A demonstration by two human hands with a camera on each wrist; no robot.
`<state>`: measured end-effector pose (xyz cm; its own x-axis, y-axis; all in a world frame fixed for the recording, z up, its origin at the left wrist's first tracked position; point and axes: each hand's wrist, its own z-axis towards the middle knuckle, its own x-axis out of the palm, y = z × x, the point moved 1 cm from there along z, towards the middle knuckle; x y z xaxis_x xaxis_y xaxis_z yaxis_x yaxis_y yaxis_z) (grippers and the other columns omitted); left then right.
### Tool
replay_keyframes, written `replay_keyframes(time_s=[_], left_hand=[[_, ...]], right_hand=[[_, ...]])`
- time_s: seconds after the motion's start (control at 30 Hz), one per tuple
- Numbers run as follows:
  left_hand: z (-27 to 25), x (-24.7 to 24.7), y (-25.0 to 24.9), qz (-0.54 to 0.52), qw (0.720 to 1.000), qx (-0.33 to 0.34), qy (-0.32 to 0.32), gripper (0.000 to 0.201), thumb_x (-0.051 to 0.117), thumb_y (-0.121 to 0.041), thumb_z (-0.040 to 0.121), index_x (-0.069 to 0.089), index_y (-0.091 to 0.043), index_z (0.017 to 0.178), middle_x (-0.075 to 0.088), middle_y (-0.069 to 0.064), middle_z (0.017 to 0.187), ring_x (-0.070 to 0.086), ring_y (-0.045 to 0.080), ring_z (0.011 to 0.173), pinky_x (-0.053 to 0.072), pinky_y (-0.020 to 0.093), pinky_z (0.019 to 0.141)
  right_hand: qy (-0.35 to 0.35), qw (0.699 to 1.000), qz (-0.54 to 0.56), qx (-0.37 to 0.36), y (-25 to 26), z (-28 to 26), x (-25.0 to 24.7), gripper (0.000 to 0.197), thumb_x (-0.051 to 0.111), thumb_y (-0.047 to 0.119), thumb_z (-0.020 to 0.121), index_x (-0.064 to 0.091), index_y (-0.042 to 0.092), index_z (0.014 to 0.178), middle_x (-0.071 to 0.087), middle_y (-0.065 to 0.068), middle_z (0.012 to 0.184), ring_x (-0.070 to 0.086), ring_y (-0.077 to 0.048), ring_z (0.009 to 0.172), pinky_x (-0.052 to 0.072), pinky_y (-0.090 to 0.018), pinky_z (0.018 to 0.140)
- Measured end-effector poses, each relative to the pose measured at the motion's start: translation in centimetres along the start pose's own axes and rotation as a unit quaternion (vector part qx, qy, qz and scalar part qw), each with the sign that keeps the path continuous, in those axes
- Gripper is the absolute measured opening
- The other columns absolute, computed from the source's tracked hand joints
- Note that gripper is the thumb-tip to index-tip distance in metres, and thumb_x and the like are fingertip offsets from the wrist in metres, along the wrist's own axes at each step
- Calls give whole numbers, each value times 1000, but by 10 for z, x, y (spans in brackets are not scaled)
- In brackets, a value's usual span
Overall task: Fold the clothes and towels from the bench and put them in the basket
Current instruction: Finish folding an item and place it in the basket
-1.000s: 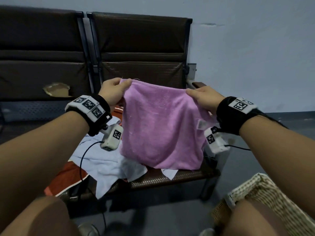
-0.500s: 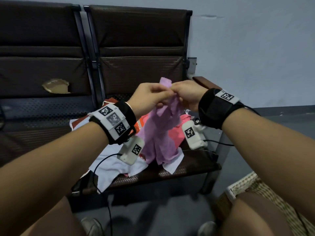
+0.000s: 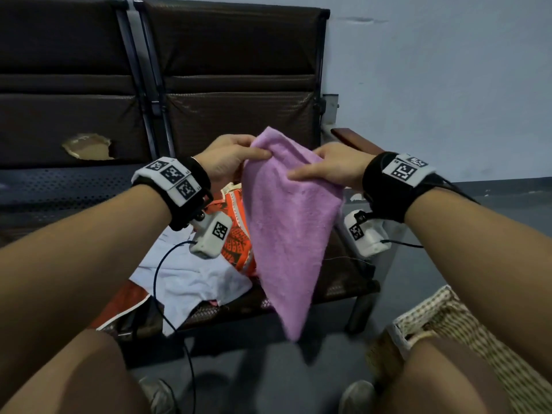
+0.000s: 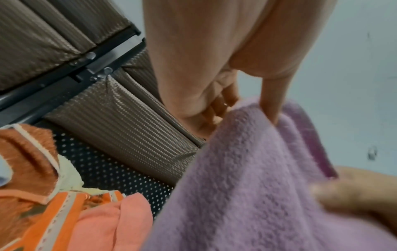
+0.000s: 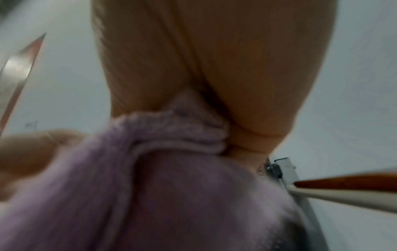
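A pink towel (image 3: 286,234), folded in half, hangs in the air above the bench seat (image 3: 337,282). My left hand (image 3: 236,156) pinches its upper left corner with thumb over fingers; the left wrist view shows those fingers (image 4: 270,101) curled into the towel (image 4: 247,186). My right hand (image 3: 331,167) holds the towel's upper right edge, thumb on the front face; in the right wrist view the towel (image 5: 182,186) bunches inside that grip. A woven basket (image 3: 448,321) stands on the floor at the lower right.
On the bench to the left lie an orange patterned cloth (image 3: 236,234), a pale blue-white garment (image 3: 191,276) and another orange piece (image 3: 125,303). The brown armrest (image 3: 352,138) ends the bench on the right. My knees fill the lower corners.
One second ago the towel was spread wide between both hands. The hands then met, bringing its corners together, and have parted slightly, holding the halved towel as it hangs down.
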<state>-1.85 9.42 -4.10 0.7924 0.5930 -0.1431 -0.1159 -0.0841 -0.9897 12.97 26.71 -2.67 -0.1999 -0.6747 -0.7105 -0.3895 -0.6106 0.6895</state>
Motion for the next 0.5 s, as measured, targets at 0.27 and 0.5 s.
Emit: replay_keyframes(time_s=[0.27,0.5], left_hand=[[54,-8,-19,122,968,123,-184,17,63,-1,86,72,-12,94,68,5,84,60,15,82,51,32,74],[74,-33,-60,30,953,199,-228,27,60,9,80,69,-14,91,69,-2,83,65,2,74,51,19,69]], right_hand=[[-202,978,52,-6,-14,36,-21,12,72,13,84,71,19,73,67,1,65,70,-13,57,58,-25,52],[-323,911,213,-144,12,60,-45,20,56,10,76,72,17,66,63,7,59,60,-12,58,48,-29,53]])
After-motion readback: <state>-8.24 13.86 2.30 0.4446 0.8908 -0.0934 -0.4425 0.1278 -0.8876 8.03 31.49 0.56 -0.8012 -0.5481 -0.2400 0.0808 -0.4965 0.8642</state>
